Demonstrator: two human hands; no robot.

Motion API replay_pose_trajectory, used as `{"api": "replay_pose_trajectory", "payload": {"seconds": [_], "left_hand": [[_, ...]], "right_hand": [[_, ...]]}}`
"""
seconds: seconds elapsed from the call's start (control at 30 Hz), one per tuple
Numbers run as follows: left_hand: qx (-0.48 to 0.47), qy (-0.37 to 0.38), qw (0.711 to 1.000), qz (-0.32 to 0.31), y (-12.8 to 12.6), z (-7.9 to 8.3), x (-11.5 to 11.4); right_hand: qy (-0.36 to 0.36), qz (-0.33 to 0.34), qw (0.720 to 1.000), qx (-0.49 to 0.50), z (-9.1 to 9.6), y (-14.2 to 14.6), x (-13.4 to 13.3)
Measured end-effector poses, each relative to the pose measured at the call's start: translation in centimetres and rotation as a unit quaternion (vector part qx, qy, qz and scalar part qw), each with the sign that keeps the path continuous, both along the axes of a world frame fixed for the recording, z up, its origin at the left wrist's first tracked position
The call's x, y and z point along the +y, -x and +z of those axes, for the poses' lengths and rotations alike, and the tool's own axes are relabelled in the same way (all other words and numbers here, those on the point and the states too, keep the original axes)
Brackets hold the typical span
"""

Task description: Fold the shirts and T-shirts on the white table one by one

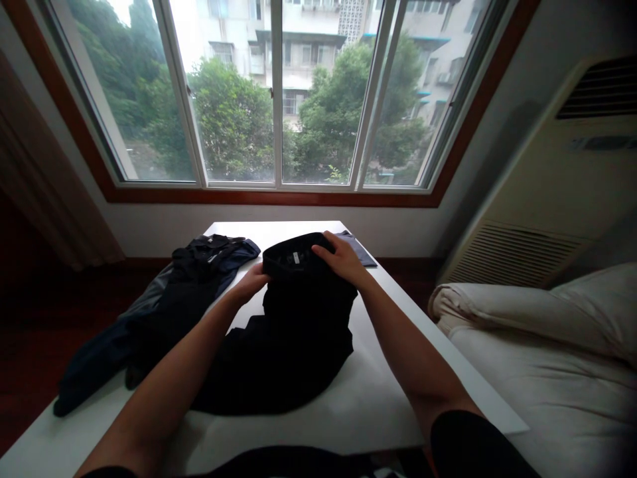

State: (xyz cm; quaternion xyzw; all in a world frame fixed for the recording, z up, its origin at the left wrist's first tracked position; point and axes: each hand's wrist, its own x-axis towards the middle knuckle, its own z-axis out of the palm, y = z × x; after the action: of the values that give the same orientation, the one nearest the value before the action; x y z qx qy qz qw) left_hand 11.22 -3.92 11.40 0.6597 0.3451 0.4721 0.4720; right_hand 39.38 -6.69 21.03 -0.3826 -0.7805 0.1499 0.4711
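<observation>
A pair of black pants [303, 332] is held up by its waistband over the white table [368, 398], its lower part spread on the tabletop toward me. Inside the waistband, which gapes toward me, a small white label [296, 257] shows. My left hand [253, 282] is closed on the left side of the waistband, its fingers partly hidden by the cloth. My right hand [341, 259] grips the right side, with the thumb over the edge. The legs are too dark to make out any folds.
A heap of dark clothes [189, 285] lies along the table's left side and hangs toward its edge. Behind my right hand is a flat grey-blue cloth [359, 249]. A pale sofa [542, 352] stands to the right, a window [279, 99] beyond the table.
</observation>
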Motion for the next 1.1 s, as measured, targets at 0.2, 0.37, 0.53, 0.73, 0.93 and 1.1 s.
{"api": "replay_pose_trajectory", "payload": {"seconds": [0.2,0.37,0.53,0.73,0.93,1.1], "left_hand": [[0.076,-0.201,0.946,0.241,0.9,3.7,-0.4],[0.115,-0.273,0.883,0.364,1.8,6.1,-2.2],[0.196,-0.278,0.869,0.359,3.0,8.3,-3.6],[0.309,-0.237,0.912,0.129,5.1,12.2,-6.4],[0.306,-0.098,0.946,-0.047,8.3,11.7,-5.7],[0.300,-0.077,0.951,-0.006,11.7,9.4,-2.4]], "right_hand": [[0.029,0.007,0.996,-0.080,0.1,-1.5,0.3],[0.101,0.034,0.971,-0.215,-2.4,-1.8,2.9],[0.036,-0.156,0.979,-0.125,-4.4,-0.9,5.1],[0.159,-0.054,0.975,0.144,-7.3,2.2,5.5],[0.150,-0.023,0.969,0.195,-4.6,0.9,6.2],[-0.018,-0.058,0.992,-0.114,0.6,-1.3,5.6]]}}
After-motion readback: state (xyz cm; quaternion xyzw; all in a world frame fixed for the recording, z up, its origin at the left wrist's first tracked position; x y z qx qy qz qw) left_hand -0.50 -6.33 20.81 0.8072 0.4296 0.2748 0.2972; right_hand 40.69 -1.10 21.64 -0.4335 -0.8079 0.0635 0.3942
